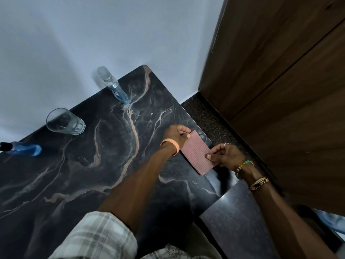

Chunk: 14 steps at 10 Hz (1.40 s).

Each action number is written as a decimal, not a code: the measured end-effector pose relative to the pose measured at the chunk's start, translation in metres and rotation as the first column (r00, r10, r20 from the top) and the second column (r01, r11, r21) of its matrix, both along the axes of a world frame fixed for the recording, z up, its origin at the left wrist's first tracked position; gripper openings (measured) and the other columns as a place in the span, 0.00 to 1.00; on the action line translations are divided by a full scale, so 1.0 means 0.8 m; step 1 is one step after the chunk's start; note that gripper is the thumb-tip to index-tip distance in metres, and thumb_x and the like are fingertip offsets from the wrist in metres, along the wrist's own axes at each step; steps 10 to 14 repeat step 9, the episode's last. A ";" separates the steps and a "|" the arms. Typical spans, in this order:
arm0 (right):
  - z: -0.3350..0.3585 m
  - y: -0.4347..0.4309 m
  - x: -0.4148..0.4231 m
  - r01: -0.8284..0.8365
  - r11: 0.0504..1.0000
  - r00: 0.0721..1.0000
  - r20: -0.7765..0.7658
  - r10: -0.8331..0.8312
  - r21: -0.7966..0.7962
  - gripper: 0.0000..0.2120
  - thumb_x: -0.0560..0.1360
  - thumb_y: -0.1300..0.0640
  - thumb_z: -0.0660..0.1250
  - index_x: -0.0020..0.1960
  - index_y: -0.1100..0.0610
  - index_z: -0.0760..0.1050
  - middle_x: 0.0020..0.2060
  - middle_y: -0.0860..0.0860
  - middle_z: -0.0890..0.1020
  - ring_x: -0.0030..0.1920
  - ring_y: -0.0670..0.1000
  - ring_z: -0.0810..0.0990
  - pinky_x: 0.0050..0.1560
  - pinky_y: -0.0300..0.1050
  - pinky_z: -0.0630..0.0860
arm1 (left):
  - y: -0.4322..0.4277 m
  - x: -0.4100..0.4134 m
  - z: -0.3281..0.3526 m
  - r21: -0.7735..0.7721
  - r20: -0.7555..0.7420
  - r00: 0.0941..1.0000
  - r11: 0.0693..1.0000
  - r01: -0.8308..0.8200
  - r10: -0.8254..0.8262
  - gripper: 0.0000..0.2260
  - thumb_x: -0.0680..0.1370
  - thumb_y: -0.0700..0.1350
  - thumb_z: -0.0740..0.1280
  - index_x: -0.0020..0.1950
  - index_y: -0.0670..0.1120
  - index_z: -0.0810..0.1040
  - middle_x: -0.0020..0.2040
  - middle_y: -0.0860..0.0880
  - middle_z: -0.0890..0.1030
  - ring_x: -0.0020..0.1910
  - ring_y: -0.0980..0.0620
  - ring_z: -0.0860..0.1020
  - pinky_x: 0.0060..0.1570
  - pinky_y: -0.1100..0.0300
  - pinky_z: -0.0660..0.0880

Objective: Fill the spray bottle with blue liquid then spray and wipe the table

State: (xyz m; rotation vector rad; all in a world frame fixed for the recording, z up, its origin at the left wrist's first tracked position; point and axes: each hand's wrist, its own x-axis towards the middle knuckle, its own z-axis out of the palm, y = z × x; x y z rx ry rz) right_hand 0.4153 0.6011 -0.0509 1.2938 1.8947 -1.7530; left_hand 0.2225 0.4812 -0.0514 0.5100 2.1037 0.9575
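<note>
A folded pink ribbed cloth (197,154) lies flat near the right edge of the black marble table (93,165). My left hand (174,135) pinches its far end and my right hand (226,154) pinches its near right side. A clear spray bottle (113,85) with blue liquid in its lower part stands at the table's back edge by the wall. At the far left stands a bottle of blue liquid with a dark cap (24,148).
An empty drinking glass (65,121) stands at the back left, between the two bottles. A brown wooden cabinet (280,90) rises on the right beyond a strip of speckled floor (207,118). A dark lower surface (235,217) adjoins the table's near right corner.
</note>
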 end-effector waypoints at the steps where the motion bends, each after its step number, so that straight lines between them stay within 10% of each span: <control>1: -0.008 -0.004 -0.002 0.040 0.997 0.999 0.034 -0.043 0.066 0.12 0.67 0.56 0.79 0.46 0.55 0.80 0.37 0.51 0.85 0.37 0.48 0.84 0.29 0.35 0.74 | 0.004 0.002 -0.002 -0.003 -0.074 0.997 1.000 0.014 -0.014 0.08 0.73 0.38 0.74 0.52 0.45 0.85 0.47 0.49 0.85 0.41 0.59 0.79 0.51 0.64 0.78; 4: -0.013 -0.020 -0.006 -0.024 0.932 0.993 0.117 -0.020 0.361 0.12 0.66 0.46 0.78 0.43 0.47 0.79 0.34 0.45 0.82 0.34 0.43 0.79 0.29 0.36 0.69 | -0.003 0.005 -0.007 -0.026 -0.129 0.989 0.997 0.073 -0.076 0.09 0.72 0.36 0.74 0.52 0.43 0.84 0.46 0.48 0.86 0.40 0.58 0.80 0.51 0.63 0.79; 14: 0.008 -0.028 -0.017 -0.101 0.864 0.979 0.204 -0.002 0.494 0.17 0.66 0.41 0.77 0.48 0.50 0.79 0.39 0.45 0.80 0.39 0.46 0.79 0.36 0.43 0.74 | -0.091 -0.003 0.024 -0.080 -0.184 0.967 0.983 0.166 -0.178 0.11 0.77 0.39 0.68 0.58 0.45 0.81 0.54 0.48 0.84 0.53 0.51 0.81 0.58 0.60 0.76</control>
